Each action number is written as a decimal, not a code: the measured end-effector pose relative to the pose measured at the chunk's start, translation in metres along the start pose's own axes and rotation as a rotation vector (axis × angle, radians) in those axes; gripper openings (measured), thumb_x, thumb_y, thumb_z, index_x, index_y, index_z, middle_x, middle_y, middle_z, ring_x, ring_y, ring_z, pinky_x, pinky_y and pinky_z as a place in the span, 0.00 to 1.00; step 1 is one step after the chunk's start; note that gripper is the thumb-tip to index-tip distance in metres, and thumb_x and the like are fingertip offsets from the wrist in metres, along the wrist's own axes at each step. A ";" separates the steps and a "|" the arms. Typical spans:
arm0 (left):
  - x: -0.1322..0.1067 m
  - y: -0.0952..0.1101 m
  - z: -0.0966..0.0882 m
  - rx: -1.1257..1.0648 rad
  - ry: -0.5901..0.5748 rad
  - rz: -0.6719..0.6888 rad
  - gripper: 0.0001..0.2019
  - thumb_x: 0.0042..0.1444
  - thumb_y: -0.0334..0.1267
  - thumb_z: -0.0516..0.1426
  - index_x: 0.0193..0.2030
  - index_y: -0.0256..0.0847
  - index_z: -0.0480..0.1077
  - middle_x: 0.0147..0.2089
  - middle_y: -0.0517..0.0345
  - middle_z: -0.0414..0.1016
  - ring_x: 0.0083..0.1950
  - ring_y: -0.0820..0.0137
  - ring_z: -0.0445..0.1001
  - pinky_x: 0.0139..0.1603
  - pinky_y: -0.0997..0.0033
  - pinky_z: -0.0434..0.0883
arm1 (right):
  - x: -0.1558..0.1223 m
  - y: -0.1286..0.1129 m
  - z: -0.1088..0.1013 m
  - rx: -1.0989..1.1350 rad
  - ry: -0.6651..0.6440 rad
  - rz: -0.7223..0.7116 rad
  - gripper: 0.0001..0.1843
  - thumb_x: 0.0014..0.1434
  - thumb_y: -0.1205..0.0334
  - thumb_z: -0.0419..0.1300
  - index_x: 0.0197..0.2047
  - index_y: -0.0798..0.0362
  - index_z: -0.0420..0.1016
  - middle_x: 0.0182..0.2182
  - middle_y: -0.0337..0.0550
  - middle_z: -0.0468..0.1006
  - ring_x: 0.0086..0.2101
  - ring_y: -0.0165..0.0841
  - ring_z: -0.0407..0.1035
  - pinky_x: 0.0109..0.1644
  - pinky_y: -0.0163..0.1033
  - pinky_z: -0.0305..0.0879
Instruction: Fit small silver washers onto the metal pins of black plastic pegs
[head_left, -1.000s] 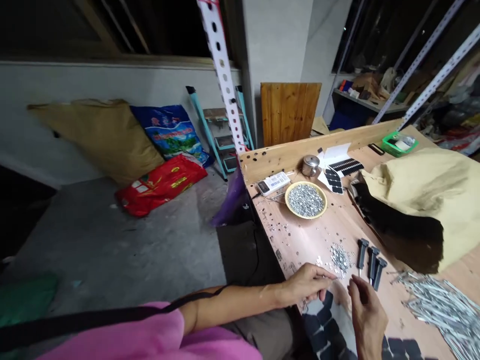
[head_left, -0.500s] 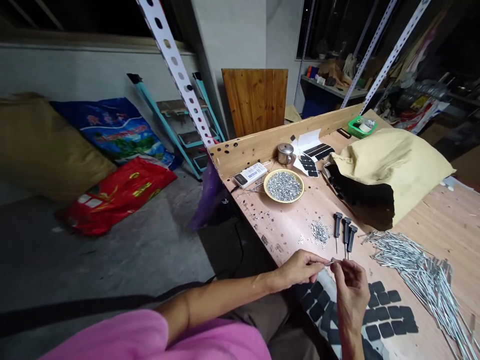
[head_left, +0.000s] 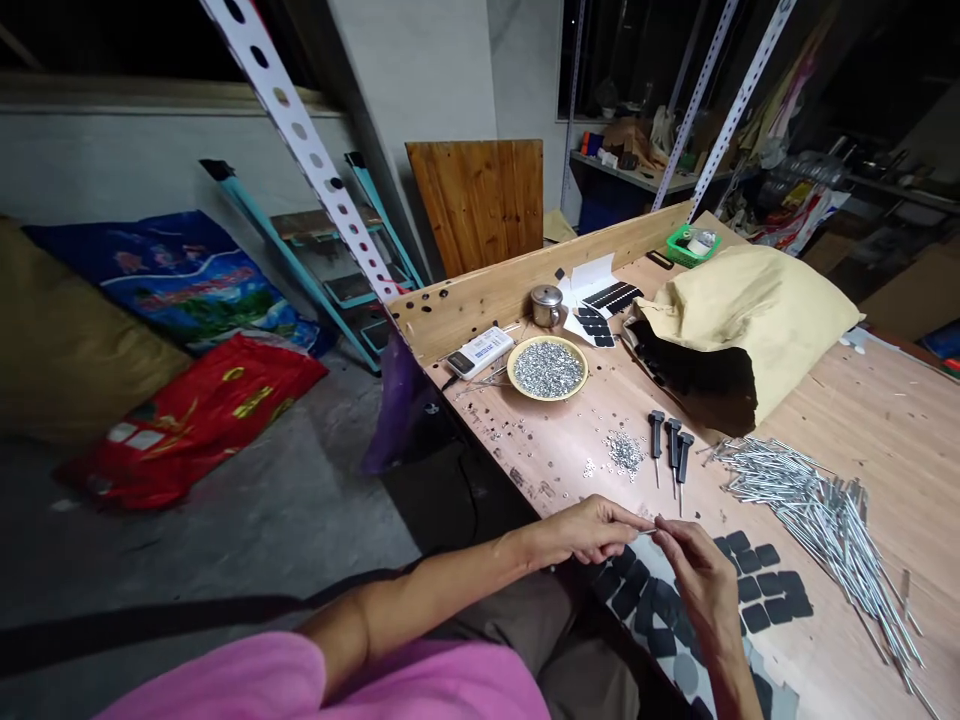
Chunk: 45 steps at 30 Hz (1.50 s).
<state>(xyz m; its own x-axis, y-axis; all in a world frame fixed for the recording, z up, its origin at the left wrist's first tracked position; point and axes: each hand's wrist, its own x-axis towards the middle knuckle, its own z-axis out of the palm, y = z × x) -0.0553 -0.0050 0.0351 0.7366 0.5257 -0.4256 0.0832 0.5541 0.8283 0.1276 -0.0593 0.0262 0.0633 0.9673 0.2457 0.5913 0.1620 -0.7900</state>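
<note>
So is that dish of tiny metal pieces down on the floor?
No, the dish sits on the wooden workbench.

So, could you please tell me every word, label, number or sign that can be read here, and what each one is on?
White box: printed label, too small to read.
Blue sack: large printed characters, too blurred to read.
Red bag: yellow printed characters, too blurred to read.
No text can be quoted from these pictures.
</note>
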 end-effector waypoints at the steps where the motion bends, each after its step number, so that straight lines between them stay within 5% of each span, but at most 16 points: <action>1: 0.000 0.000 -0.001 -0.016 -0.038 -0.025 0.28 0.49 0.49 0.60 0.56 0.38 0.68 0.19 0.72 0.55 0.15 0.86 0.45 0.16 0.81 0.41 | 0.001 -0.001 -0.004 0.035 -0.040 0.009 0.16 0.54 0.47 0.58 0.31 0.50 0.78 0.29 0.44 0.79 0.31 0.34 0.74 0.33 0.36 0.71; 7: 0.002 -0.003 -0.003 0.085 -0.116 -0.007 0.24 0.52 0.46 0.58 0.54 0.34 0.69 0.17 0.71 0.56 0.15 0.84 0.47 0.17 0.81 0.45 | 0.002 -0.006 -0.016 0.065 -0.163 0.034 0.16 0.53 0.47 0.59 0.27 0.50 0.78 0.27 0.44 0.79 0.28 0.34 0.73 0.30 0.34 0.69; 13: 0.006 -0.008 0.004 0.343 0.139 0.288 0.11 0.54 0.36 0.56 0.40 0.35 0.78 0.20 0.64 0.64 0.25 0.79 0.60 0.25 0.80 0.57 | -0.001 -0.007 -0.011 -0.077 -0.122 0.007 0.20 0.57 0.43 0.54 0.29 0.51 0.75 0.26 0.45 0.78 0.28 0.34 0.73 0.30 0.34 0.69; 20: 0.006 -0.012 -0.006 0.026 -0.170 0.023 0.27 0.49 0.51 0.59 0.49 0.32 0.72 0.15 0.72 0.54 0.14 0.83 0.46 0.16 0.80 0.44 | -0.004 -0.009 -0.011 -0.045 -0.159 -0.164 0.14 0.61 0.52 0.53 0.34 0.50 0.75 0.28 0.43 0.78 0.29 0.32 0.74 0.32 0.33 0.69; 26: 0.008 -0.013 0.003 0.232 0.118 0.268 0.12 0.52 0.37 0.58 0.41 0.35 0.77 0.18 0.65 0.64 0.21 0.80 0.57 0.21 0.82 0.54 | -0.004 -0.013 -0.012 -0.179 -0.098 -0.204 0.16 0.63 0.52 0.50 0.31 0.49 0.72 0.25 0.41 0.76 0.26 0.30 0.73 0.29 0.31 0.67; 30: 0.009 -0.011 0.007 0.277 0.061 0.234 0.15 0.55 0.35 0.55 0.47 0.33 0.75 0.17 0.65 0.64 0.20 0.80 0.58 0.21 0.83 0.57 | -0.005 -0.003 -0.013 -0.301 -0.072 -0.299 0.15 0.65 0.53 0.47 0.32 0.49 0.70 0.26 0.39 0.75 0.26 0.28 0.71 0.29 0.31 0.64; 33: 0.010 -0.012 0.008 0.453 0.150 0.353 0.13 0.54 0.34 0.56 0.45 0.38 0.76 0.28 0.59 0.78 0.27 0.77 0.70 0.29 0.83 0.64 | -0.001 0.008 -0.011 -0.458 -0.062 -0.468 0.18 0.65 0.54 0.45 0.29 0.49 0.70 0.22 0.38 0.72 0.23 0.29 0.67 0.29 0.34 0.60; 36: 0.010 -0.016 0.011 0.610 0.193 0.456 0.12 0.55 0.34 0.56 0.44 0.41 0.77 0.40 0.56 0.80 0.38 0.72 0.76 0.40 0.82 0.67 | 0.002 0.007 -0.008 -0.646 -0.003 -0.596 0.23 0.65 0.55 0.45 0.22 0.49 0.68 0.16 0.37 0.68 0.20 0.30 0.63 0.31 0.37 0.56; 41: 0.010 -0.014 0.014 0.497 0.218 0.412 0.12 0.56 0.35 0.54 0.43 0.38 0.77 0.40 0.56 0.80 0.40 0.72 0.76 0.40 0.81 0.68 | 0.004 -0.005 -0.010 -0.541 -0.003 -0.313 0.24 0.66 0.49 0.42 0.28 0.49 0.71 0.22 0.38 0.74 0.23 0.30 0.67 0.29 0.35 0.58; 45: 0.011 -0.011 0.014 0.444 0.220 0.364 0.11 0.55 0.32 0.54 0.40 0.35 0.77 0.38 0.56 0.80 0.37 0.73 0.75 0.36 0.82 0.67 | 0.004 -0.006 -0.014 -0.444 -0.091 -0.331 0.20 0.65 0.48 0.45 0.33 0.49 0.72 0.28 0.39 0.77 0.29 0.30 0.70 0.34 0.34 0.59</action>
<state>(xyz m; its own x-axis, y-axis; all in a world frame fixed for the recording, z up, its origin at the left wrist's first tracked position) -0.0390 -0.0139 0.0266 0.6185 0.7776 -0.1133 0.1593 0.0171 0.9871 0.1354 -0.0592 0.0399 -0.2409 0.8950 0.3754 0.8508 0.3809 -0.3621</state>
